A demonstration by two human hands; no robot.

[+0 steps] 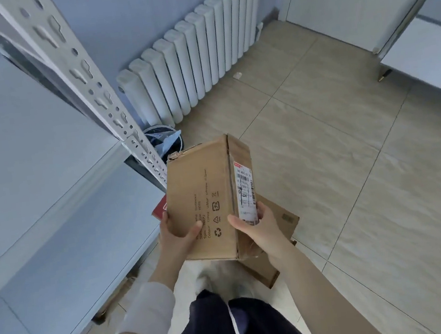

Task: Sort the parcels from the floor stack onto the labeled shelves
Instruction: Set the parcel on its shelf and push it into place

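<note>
I hold a brown cardboard parcel [203,196] in front of me, above the floor. Its printed side faces up and a white shipping label [246,194] runs along its right face. My left hand [178,230] grips its lower left edge, thumb on top. My right hand [254,225] grips the lower right corner over the label. Beneath it on the floor lie a flat brown parcel [280,231] and a red-sided parcel [160,210], both partly hidden. White shelves [32,162] stand at my left behind a perforated upright post [86,77].
A white radiator [194,53] lines the far wall. A dark bag with white items [163,140] sits by the post's foot. White furniture [428,58] stands at the right. Beige tiled floor [350,151] stretches open to the right. My legs are at the bottom.
</note>
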